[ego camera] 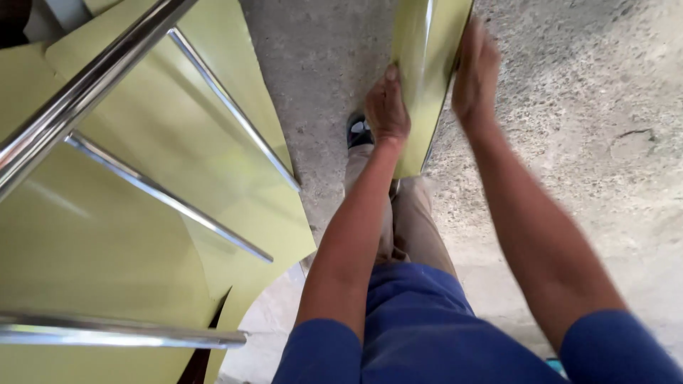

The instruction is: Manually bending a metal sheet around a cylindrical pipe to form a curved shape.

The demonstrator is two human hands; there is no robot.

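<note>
I hold a glossy yellow-green sheet (425, 64) upright in front of me, its lower edge near my knees. My left hand (388, 108) presses flat against its left face, thumb pointing up. My right hand (475, 71) grips its right edge from behind. The sheet's top runs out of the frame. Below it I see my tan trousers (413, 220), a dark shoe (358, 130) and my blue shirt.
At the left stands a rack of shiny metal bars (107, 67) with several more yellow-green sheets (128, 235) lying across it. Rough grey concrete floor (583, 107) spreads to the right and ahead.
</note>
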